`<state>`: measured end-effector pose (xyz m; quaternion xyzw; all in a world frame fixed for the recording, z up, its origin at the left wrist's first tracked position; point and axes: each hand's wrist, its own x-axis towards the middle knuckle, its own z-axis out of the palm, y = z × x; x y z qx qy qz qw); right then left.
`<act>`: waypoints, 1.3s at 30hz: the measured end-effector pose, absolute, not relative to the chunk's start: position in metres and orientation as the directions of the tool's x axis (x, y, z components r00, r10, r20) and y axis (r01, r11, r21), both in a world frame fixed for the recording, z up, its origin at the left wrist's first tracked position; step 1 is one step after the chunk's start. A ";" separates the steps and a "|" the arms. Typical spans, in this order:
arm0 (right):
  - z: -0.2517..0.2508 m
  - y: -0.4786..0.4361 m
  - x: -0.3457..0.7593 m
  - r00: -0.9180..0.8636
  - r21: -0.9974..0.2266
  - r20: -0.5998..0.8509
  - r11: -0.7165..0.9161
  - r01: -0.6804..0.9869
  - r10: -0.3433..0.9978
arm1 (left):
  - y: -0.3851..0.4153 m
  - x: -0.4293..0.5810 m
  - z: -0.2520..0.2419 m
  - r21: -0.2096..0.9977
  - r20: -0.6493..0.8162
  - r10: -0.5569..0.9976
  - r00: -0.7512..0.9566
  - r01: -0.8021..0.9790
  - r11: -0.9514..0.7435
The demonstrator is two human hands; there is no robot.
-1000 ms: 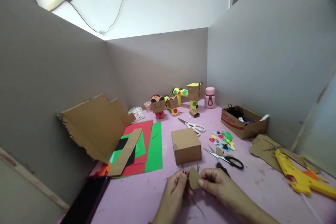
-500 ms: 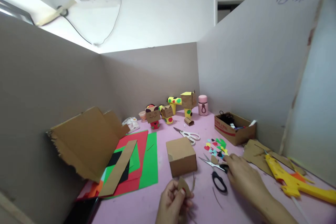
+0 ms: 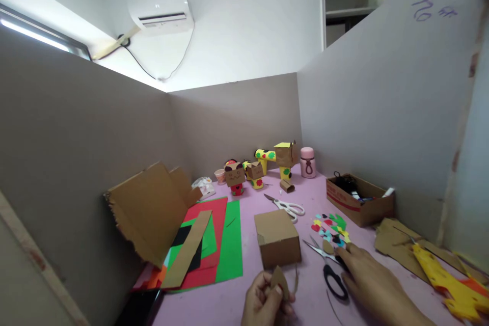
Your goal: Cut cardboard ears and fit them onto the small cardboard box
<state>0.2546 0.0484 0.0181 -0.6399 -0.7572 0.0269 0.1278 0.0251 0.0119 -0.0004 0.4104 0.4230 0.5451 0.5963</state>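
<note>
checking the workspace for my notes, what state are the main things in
left hand: pinching cardboard cutout
right hand: at black-handled scissors, grip unclear
black-handled scissors: open
white-handled scissors: apparently closed
plain cardboard box: top closed
red-striped box: open
pink bottle: upright, capped
yellow glue gun: lying down

**Twos, a three, and plenty of ones**

One left hand point(image 3: 260, 301), one right hand point(image 3: 369, 273); two small cardboard pieces point(image 3: 279, 277); two pairs of scissors, one black-handled point(image 3: 327, 270), one white-handled point(image 3: 281, 204); one closed box point(image 3: 277, 237), one open box point(image 3: 346, 205); at least three box-headed figures point(image 3: 234, 175), others partly hidden; one pink bottle point(image 3: 307, 164); one paper cup point(image 3: 220, 177); one glue gun point(image 3: 439, 272); paper cut-outs point(image 3: 338, 221), overlapping, too many to count.
</note>
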 end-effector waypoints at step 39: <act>0.042 0.043 0.236 -0.025 -0.992 0.098 0.100 0.077 0.995 | 0.006 0.027 0.009 0.970 0.037 0.998 -0.060 -0.238 -0.051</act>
